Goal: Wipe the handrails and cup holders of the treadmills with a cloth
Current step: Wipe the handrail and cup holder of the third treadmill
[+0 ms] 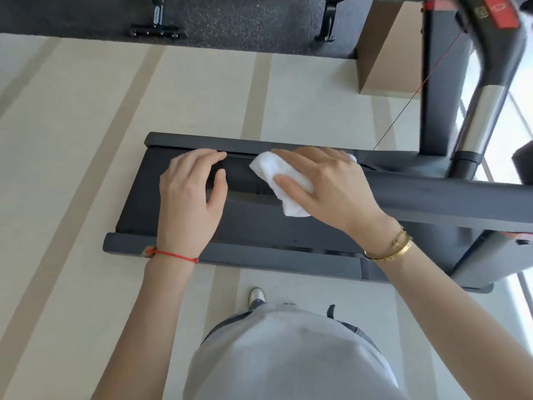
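Both hands lie on the left-to-right handrail (432, 197), right hand (326, 183) holding cloth (284, 180).

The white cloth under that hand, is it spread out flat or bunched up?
Bunched up. The white cloth lies crumpled in folds under the right hand, whose thumb presses on it; only a rumpled part shows.

You're looking at a small white cloth (284, 180), crumpled and folded, lying along a dark grey handrail (432, 197) of the treadmill (259, 226), with one corner hanging off the rail's near edge over the black belt.
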`<action>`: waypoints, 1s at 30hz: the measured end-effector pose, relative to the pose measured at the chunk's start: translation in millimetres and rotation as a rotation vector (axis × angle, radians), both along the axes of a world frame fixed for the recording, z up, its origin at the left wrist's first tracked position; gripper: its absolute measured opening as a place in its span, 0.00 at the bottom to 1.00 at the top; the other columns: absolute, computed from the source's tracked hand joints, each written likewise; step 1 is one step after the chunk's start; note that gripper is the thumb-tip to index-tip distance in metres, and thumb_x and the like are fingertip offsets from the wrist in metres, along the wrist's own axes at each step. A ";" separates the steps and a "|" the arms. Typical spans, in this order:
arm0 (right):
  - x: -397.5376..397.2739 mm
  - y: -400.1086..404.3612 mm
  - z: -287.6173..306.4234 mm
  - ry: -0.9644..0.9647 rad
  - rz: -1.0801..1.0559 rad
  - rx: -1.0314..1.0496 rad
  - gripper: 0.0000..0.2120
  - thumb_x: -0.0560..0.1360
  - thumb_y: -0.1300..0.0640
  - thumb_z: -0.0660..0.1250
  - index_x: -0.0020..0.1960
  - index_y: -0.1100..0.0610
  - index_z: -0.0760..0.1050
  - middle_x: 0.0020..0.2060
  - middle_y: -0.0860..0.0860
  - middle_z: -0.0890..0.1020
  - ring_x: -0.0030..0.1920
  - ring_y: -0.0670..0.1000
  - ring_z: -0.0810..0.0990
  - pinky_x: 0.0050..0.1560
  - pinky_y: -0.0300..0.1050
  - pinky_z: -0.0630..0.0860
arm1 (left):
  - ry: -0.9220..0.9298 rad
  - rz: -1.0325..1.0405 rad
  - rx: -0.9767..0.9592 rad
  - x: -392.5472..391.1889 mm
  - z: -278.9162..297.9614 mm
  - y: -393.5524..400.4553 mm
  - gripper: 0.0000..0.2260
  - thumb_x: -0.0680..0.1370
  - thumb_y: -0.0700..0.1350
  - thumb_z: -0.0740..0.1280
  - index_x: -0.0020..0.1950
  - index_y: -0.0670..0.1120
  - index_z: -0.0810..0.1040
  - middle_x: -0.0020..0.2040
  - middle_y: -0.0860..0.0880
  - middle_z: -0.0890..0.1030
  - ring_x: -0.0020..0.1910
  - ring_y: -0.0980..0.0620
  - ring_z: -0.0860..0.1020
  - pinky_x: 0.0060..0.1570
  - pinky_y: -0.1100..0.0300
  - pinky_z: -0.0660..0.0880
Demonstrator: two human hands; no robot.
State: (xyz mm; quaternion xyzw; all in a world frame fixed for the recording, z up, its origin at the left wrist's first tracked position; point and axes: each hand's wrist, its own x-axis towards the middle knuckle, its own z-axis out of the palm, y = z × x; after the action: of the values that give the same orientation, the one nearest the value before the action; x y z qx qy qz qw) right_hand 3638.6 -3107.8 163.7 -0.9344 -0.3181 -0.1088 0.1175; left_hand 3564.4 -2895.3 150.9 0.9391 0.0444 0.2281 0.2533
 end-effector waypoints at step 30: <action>-21.3 17.1 -14.5 -0.269 -0.089 0.146 0.17 0.81 0.45 0.60 0.62 0.52 0.79 0.52 0.51 0.83 0.51 0.58 0.80 0.58 0.54 0.72 | 0.005 -0.224 -0.109 8.5 -10.4 29.2 0.15 0.82 0.38 0.60 0.68 0.42 0.76 0.64 0.48 0.79 0.64 0.49 0.75 0.65 0.48 0.72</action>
State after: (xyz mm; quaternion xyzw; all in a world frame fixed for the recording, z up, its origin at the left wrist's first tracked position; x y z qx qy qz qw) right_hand 3617.3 -3090.7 149.2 -0.9136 -0.2806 -0.2607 0.1363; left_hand 3572.9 -2866.2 140.5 0.9235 -0.0479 0.1932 0.3280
